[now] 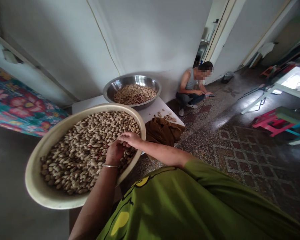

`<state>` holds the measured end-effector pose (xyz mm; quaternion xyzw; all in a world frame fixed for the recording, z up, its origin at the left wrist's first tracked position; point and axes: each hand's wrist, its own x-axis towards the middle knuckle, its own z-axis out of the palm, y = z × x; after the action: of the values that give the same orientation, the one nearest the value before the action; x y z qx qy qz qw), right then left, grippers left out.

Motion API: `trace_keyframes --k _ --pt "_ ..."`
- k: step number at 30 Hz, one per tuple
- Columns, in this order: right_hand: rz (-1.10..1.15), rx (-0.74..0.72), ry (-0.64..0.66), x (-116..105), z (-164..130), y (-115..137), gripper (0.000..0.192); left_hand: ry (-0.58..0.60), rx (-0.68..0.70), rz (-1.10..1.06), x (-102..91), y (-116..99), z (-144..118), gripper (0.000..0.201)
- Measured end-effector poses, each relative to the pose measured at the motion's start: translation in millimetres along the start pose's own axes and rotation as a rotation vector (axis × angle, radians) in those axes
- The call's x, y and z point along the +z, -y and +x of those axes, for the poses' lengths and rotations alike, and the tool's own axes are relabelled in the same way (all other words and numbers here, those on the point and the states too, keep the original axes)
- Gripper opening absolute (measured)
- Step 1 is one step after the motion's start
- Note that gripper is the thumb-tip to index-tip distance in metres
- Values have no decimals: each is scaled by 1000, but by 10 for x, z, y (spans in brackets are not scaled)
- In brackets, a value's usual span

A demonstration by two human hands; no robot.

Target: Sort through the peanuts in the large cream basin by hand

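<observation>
A large cream tub [31, 180] is filled with unshelled peanuts [82, 150]. Near its right side, my left hand [115, 151], with a bangle at the wrist, and my right hand [130, 138] meet over the peanuts. Both hands have curled fingers pressed close together. Whatever lies between the fingertips is mostly hidden and too small to name. A few reddish bits show among the shells close to my left hand.
Behind the tub, a steel basin [156, 96] holds thin, pale pieces on the white table [90, 103]. Brown cloth [162, 131] and scattered shells [168, 117] lie at the table's right end. A person [190, 85] squats by the wall. Stools [277, 120] stand at right.
</observation>
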<state>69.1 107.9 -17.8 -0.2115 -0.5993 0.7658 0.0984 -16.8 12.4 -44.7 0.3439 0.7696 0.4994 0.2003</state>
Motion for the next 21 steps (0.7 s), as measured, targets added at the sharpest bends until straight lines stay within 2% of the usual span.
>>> trace_keyframes --k 4,13,16,21 --pt "-25 -2 -39 2 18 -21 22 13 -50 -34 -3 5 -14 18" --pt "49 50 -42 -19 87 -60 17 8 -22 -147 -7 51 2 24" --pt "108 54 -35 -18 83 -52 14 -19 37 -87 -36 67 -19 29" --pt "194 2 -54 -25 136 -81 13 -89 240 163 -165 35 -86 24"
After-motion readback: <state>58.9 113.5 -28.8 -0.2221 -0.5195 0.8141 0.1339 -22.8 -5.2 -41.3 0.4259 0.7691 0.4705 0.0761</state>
